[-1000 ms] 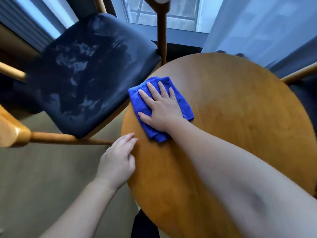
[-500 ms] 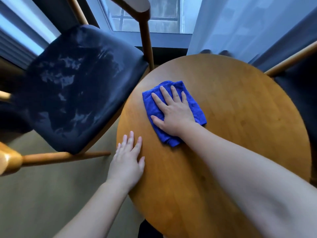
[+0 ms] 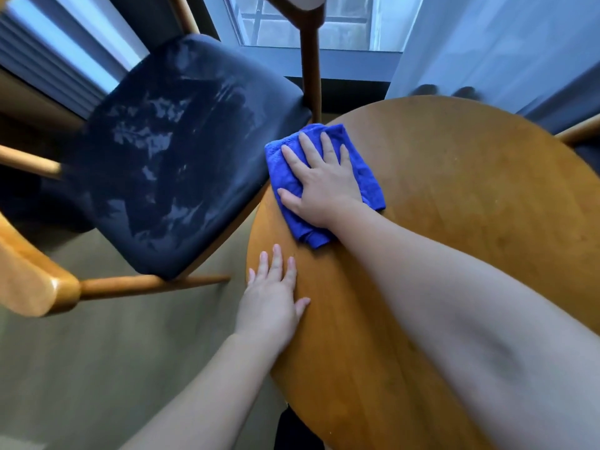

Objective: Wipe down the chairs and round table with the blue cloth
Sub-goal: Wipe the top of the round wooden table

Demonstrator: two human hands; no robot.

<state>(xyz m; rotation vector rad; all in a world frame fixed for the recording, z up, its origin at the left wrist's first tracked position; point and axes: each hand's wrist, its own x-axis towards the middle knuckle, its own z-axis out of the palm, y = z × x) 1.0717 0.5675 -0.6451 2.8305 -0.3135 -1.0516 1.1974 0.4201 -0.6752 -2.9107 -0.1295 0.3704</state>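
Note:
A folded blue cloth (image 3: 370, 186) lies on the left part of the round wooden table (image 3: 470, 196), near its edge. My right hand (image 3: 319, 183) presses flat on the cloth with the fingers spread and straight. My left hand (image 3: 271, 298) rests flat on the table's left rim, fingers straight, holding nothing. A wooden chair with a dark blue padded seat (image 3: 181, 147) stands to the left, its seat touching or nearly touching the table edge by the cloth.
A second chair's wooden arm (image 3: 581, 133) shows at the right edge behind the table. A window and a pale curtain (image 3: 487, 43) are at the back. Grey floor (image 3: 97, 368) lies lower left. The near chair's wooden back rail (image 3: 29, 277) juts in at the left.
My right hand slid the cloth along the table's left side and it now sits near the edge by the chair seat. My left hand moved fully onto the table rim and flattened.

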